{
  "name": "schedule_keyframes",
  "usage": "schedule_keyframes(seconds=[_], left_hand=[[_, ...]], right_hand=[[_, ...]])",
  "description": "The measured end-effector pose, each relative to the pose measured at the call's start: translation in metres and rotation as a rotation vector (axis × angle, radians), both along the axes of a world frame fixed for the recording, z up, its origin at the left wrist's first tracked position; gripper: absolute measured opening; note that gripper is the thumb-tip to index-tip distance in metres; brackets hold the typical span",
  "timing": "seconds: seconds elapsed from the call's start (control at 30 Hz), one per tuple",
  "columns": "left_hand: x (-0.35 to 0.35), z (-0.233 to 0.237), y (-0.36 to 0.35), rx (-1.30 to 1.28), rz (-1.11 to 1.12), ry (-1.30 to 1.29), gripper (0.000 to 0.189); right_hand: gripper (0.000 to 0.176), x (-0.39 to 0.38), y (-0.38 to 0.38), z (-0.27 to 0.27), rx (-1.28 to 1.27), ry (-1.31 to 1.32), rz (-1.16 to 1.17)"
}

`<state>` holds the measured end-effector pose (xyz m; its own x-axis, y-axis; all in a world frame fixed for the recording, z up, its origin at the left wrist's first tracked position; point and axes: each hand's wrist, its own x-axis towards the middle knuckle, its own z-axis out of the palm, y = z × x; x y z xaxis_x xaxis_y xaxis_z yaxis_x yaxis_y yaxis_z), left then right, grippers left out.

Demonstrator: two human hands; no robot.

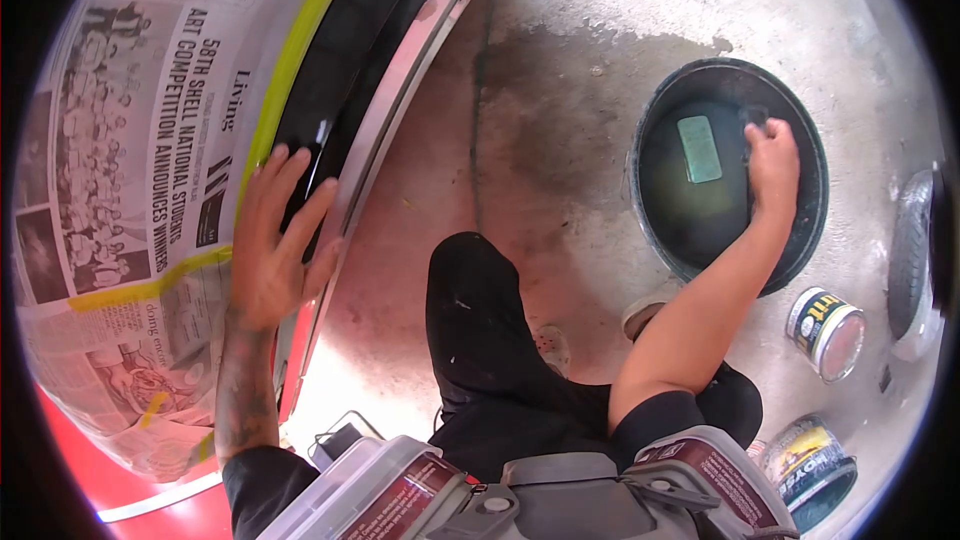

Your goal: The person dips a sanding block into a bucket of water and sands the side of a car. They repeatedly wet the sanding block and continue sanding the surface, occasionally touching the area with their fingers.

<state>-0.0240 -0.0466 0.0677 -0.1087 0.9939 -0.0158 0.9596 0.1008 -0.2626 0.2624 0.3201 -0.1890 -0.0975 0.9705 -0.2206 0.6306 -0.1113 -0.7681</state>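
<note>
My left hand rests with fingers spread on the edge of a surface covered in newspaper and yellow-green tape, beside a glossy black strip. On the right, my right hand reaches over a black bucket of dark water. Its fingers are pinched around a small dark piece, too unclear to name. A pale green rectangular block lies in the bucket, left of that hand.
A labelled paint can lies on the concrete floor right of the bucket, with another labelled container below it. A tire stands at the far right. My bent knee is between the panel and the bucket.
</note>
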Motion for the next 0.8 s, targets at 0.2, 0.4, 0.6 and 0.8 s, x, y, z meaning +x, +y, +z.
schedule_keyframes(seconds=[0.2,0.4,0.6,0.8], left_hand=[[0.004,0.005,-0.049,0.041,0.066,-0.120,0.064],[0.001,0.001,-0.066,0.022,0.076,-0.100,0.065],[0.001,-0.004,-0.065,0.046,0.076,-0.082,0.066],[0.001,-0.007,-0.066,0.051,0.090,-0.072,0.067]], right_hand=[[0.044,0.003,0.051,-0.160,-0.160,-0.502,0.294],[0.042,-0.028,-0.016,-0.173,-0.210,-0.879,0.761],[0.031,-0.043,0.007,-0.101,-0.010,-0.436,0.346],[0.037,-0.089,0.013,-0.001,0.403,0.150,0.179]])
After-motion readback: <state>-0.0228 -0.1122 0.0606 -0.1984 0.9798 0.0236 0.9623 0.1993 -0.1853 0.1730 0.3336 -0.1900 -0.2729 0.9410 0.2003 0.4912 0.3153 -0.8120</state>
